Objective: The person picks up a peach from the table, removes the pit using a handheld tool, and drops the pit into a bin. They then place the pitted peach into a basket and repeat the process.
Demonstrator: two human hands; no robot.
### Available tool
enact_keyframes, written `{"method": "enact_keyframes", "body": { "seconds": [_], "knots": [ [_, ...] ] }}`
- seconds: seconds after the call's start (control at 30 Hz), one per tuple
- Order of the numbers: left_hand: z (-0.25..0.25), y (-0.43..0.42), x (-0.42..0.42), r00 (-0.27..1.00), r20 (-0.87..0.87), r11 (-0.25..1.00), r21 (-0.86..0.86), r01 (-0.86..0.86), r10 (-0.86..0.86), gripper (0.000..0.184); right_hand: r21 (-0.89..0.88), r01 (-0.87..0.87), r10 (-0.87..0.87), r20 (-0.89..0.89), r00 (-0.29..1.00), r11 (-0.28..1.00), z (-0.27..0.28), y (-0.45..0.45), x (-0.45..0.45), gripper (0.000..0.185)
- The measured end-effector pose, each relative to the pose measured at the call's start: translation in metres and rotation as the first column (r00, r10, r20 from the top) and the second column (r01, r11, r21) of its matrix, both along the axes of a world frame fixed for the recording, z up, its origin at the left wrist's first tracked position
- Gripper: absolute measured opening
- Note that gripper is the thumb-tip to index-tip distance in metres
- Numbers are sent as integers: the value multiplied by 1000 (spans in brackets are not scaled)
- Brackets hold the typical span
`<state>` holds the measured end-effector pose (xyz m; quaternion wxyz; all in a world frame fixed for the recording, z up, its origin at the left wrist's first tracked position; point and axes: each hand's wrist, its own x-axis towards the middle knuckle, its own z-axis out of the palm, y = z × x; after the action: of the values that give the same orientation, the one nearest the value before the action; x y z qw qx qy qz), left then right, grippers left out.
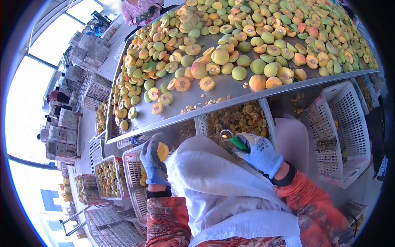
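My left hand (pixel 154 161), in a blue-grey glove, is closed on a yellow peach half (pixel 163 151) beside my left knee, over a white crate. My right hand (pixel 261 153), gloved alike, grips the green handle of a pitting tool (pixel 238 143). The tool's round metal loop points up and left, with a small pale yellow bit, perhaps a pit, seen within the loop. Just beyond it, below the table's front edge, a white crate (pixel 269 119) holds brownish pits and scraps. Halved and whole peaches (pixel 220 57) are heaped over the metal table (pixel 144 117).
Another crate (pixel 123 177) of peaches stands at the left, near stacked crates (pixel 66 131). A tall white crate (pixel 349 136) leans at the right. Loose pits lie along the table's raised front rim (pixel 230 102). Across the table's far left corner stands a person in a pink top (pixel 135 10).
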<state>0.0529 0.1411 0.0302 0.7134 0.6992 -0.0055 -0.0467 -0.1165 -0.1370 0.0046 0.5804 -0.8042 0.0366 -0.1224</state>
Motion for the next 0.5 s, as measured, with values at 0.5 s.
{"method": "enact_keyframes", "body": {
  "seconds": [0.5],
  "knots": [
    [-93, -226, 154, 921, 21, 609, 756, 240, -390, 36, -168, 265, -280, -73, 957, 950, -5, -43, 6, 48]
  ]
}}
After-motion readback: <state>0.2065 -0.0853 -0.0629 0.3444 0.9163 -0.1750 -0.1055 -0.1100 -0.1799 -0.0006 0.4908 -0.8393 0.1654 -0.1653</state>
